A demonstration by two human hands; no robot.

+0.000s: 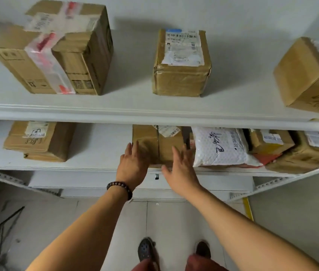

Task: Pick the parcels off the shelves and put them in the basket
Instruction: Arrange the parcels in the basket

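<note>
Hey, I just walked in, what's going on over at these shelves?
A person is picking parcels off white shelving. Both open hands are reaching for a taped brown box on the lower shelf, the left hand at its left side, the right hand at its front right corner. Neither hand has closed on it yet. A white padded mailer lies just right of the box. Three more cardboard boxes sit on the upper shelf. No basket is in view.

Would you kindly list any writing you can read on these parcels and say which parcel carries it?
White bubble mailer: black handwritten characters, not legible to me.
Middle box on the upper shelf: barcode label, print too blurred.
Right-hand upper box: handwritten scrawl, unreadable.
Box both hands reach for: small label, digits too blurred.
</note>
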